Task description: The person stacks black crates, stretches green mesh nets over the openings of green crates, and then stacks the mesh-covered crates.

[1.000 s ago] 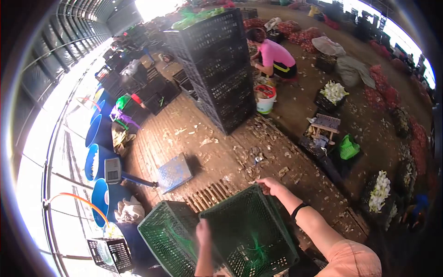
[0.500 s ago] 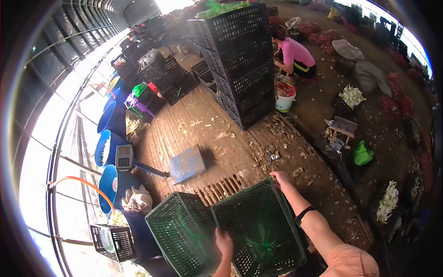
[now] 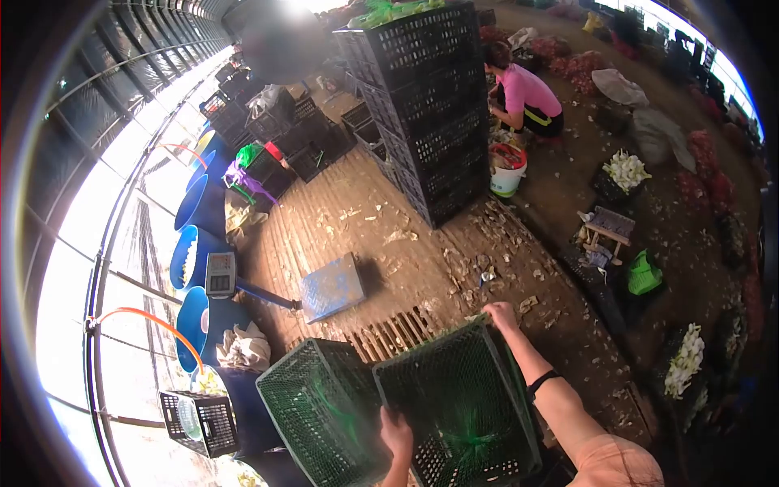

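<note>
1. Between both hands: dark green crate, its far corner pinched by the right hand; left hand at its side rim, grip unclear.
2. Left of the left hand: second crate.
3. Beyond them: platform scale.

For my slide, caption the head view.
Right hand gripping a green crate, left hand at its side, black crates stacked beyond.
</note>
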A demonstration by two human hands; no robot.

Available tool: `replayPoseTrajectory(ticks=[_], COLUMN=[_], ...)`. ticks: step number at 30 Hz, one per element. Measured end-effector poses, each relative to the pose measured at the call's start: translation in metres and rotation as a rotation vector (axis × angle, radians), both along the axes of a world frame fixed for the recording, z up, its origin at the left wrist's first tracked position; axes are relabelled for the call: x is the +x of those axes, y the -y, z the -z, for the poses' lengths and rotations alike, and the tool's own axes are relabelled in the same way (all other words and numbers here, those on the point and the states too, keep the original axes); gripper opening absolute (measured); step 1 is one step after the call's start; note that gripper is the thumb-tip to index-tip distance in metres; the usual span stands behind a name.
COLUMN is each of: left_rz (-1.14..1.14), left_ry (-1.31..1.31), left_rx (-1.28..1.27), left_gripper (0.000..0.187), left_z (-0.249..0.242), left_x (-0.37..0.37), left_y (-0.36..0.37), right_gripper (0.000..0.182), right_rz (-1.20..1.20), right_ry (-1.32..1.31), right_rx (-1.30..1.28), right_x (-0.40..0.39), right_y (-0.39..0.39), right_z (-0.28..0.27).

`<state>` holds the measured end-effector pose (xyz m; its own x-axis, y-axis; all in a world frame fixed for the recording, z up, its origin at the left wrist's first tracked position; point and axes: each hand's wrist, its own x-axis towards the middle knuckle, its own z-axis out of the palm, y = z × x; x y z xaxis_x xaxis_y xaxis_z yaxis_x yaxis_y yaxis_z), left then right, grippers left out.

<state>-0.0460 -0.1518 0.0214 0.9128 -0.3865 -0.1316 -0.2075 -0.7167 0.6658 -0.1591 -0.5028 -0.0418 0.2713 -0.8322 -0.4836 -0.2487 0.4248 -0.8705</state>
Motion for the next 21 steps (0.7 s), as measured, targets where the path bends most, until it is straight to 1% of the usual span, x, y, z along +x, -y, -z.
replayPoseTrajectory(ticks=[1, 2, 4, 5, 6, 8, 10, 12, 14, 15, 16, 17, 18, 20, 21], left_rz=[-0.002, -0.001, -0.003, 0.002, 0.009, 0.005, 0.002, -0.009, -0.015, -0.021, -0.026, 0.003, 0.031, 0.037, 0.050], left_ry=[-0.002, 0.005, 0.018, 0.019, 0.018, 0.005, -0.009, -0.029, -0.050, -0.062, -0.062, -0.032, -0.008, 0.011, 0.038], left_rx=[0.001, -0.001, -0.004, -0.019, -0.036, -0.014, 0.015, 0.026, 0.031, 0.044, 0.034, 0.019, 0.009, 0.021, 0.036], left_gripper=[0.043, 0.043, 0.042, 0.042, 0.042, 0.043, 0.044, 0.046, 0.047, 0.049, 0.049, 0.049, 0.050, 0.052, 0.054], left_z=[-0.001, -0.002, 0.000, 0.005, 0.009, 0.003, -0.004, -0.010, -0.008, -0.006, -0.003, 0.000, 0.002, 0.003, 0.000], left_x=[-0.002, -0.002, 0.003, 0.004, 0.001, -0.001, 0.000, -0.001, 0.001, 0.003, 0.006, 0.007, 0.004, -0.003, -0.008], left_y=[0.001, 0.002, 0.005, 0.002, 0.000, 0.001, 0.002, 0.005, 0.005, 0.004, 0.003, 0.001, -0.003, -0.006, -0.007], right_gripper=[0.031, 0.031, 0.028, 0.024, 0.024, 0.022, 0.027, 0.035, 0.039, 0.038, 0.039, 0.040, 0.042, 0.046, 0.051], right_rz=[0.133, 0.132, 0.180, 0.178, 0.179, -0.017, -0.443, -0.442, -0.725, -0.441, -0.177, -0.328, -0.479, -0.215, -0.154], right_ry=[0.040, 0.041, 0.208, 0.137, 0.128, -0.228, -0.455, -0.559, -0.646, -0.209, -0.067, -0.078, -0.093, -0.226, -0.159], right_rx=[0.066, 0.064, 0.173, 0.209, 0.208, 0.309, -0.174, -0.394, -0.511, -0.444, 0.359, 0.338, 0.321, 0.457, 0.287], right_x=[-0.001, -0.005, -0.017, -0.022, -0.033, -0.049, -0.066, -0.082, -0.116, -0.143, -0.150, -0.169, -0.189, -0.211, -0.219], right_y=[0.003, 0.007, 0.020, 0.023, 0.023, 0.020, -0.005, -0.048, -0.071, -0.106, -0.135, -0.156, -0.183, -0.217, -0.221], right_z=[0.002, 0.002, 0.001, 0.019, 0.035, 0.070, 0.097, 0.073, 0.092, 0.082, -0.016, -0.030, -0.029, -0.025, -0.018])
